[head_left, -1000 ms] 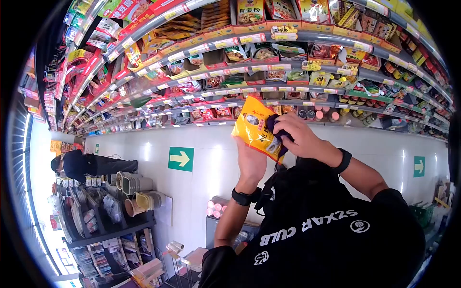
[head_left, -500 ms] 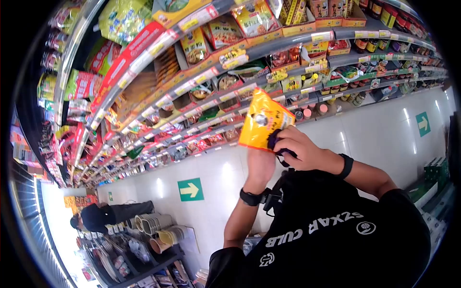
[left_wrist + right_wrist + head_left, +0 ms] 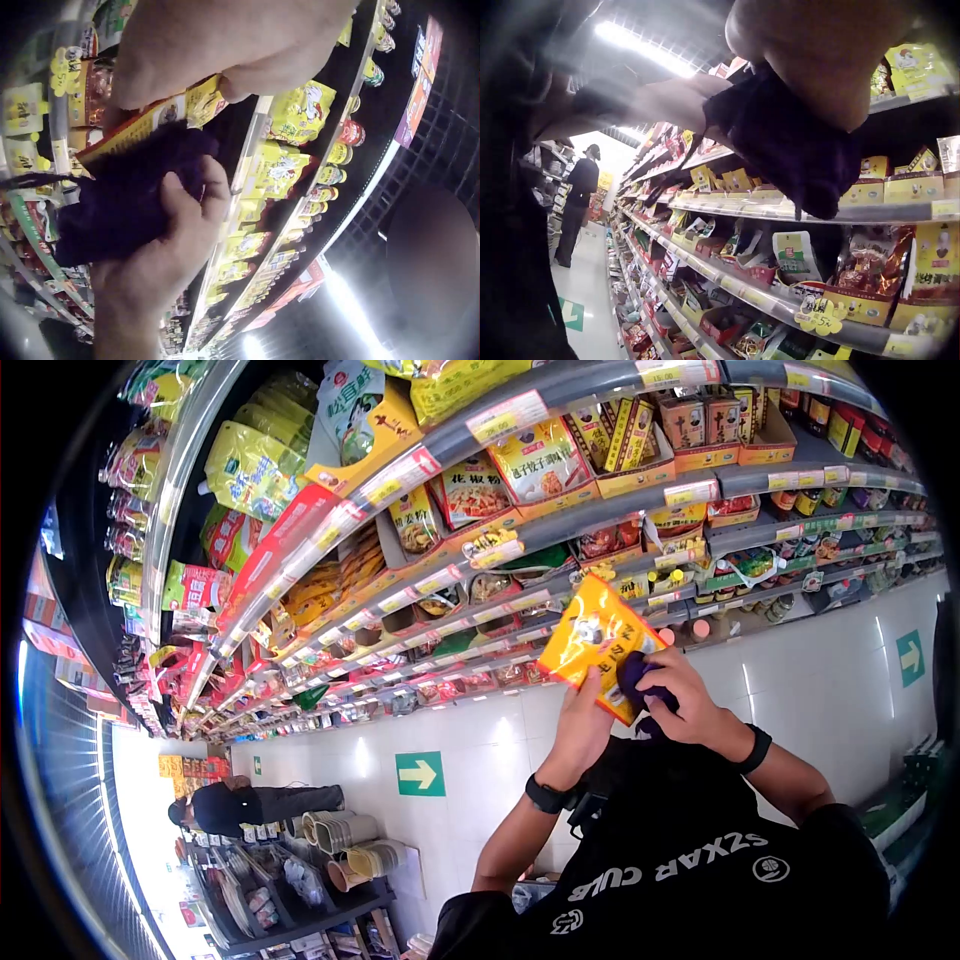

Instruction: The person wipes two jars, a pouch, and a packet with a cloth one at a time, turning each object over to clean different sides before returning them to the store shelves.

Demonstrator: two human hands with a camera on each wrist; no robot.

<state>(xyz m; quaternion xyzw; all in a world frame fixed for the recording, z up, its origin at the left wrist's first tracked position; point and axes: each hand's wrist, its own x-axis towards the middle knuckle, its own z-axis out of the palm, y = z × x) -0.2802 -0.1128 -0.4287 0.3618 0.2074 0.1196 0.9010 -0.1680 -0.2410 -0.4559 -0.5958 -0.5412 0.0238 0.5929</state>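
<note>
A yellow seasoning packet [image 3: 590,645] with red edges is tilted up in front of the shelves, held at its lower edge by my left hand [image 3: 580,732]. My right hand [image 3: 692,702] grips a dark purple cloth [image 3: 630,676] against the packet's right side. In the left wrist view the bunched cloth [image 3: 112,199] has a thin cord trailing left, and the right hand's thumb and fingers [image 3: 184,202] pinch it. The cloth [image 3: 780,142] hides the packet in the right wrist view.
Curved shelves [image 3: 560,510] of seasoning packets and boxes rise before me. A person [image 3: 225,807] in dark clothes stands down the aisle at left, near a rack with stacked bins [image 3: 340,830]. A green arrow sign [image 3: 420,773] marks the pale floor.
The view has turned left and nearer the shelves. Both hands, with packet and cloth, have moved right in the picture, and the left thumb now shows on the packet's front.
</note>
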